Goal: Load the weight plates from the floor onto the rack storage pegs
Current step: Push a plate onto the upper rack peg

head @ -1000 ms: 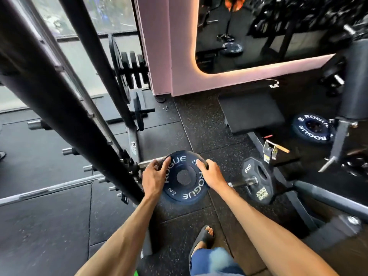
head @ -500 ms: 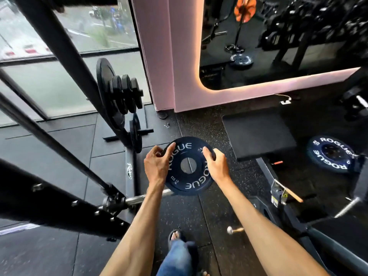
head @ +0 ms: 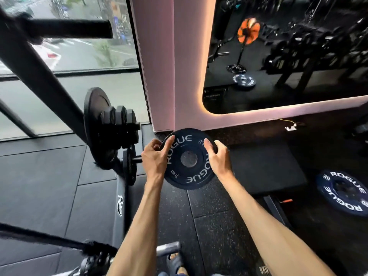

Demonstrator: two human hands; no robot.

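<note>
A small dark blue ROGUE plate (head: 189,172) hangs in the air in front of me, face toward me. My left hand (head: 155,158) grips its left rim and my right hand (head: 218,157) grips its right rim. Just left of the plate, a lower rack peg (head: 137,159) carries one thin black plate (head: 129,166). Above it an upper peg (head: 137,125) holds one large and several small black plates (head: 95,126). Another blue ROGUE plate (head: 344,192) lies flat on the floor at the right.
The rack's black upright (head: 39,76) slants across the left, with a thick empty peg (head: 69,28) at the top. A barbell sleeve (head: 167,249) juts out low by my foot. A black bench pad (head: 264,166) sits right of the plate, below a pink wall with a mirror.
I have carried the plate up and forward, away from the barbell and toward the rack's storage pegs. The view has swung up, so the pegs now stand close on the left.
</note>
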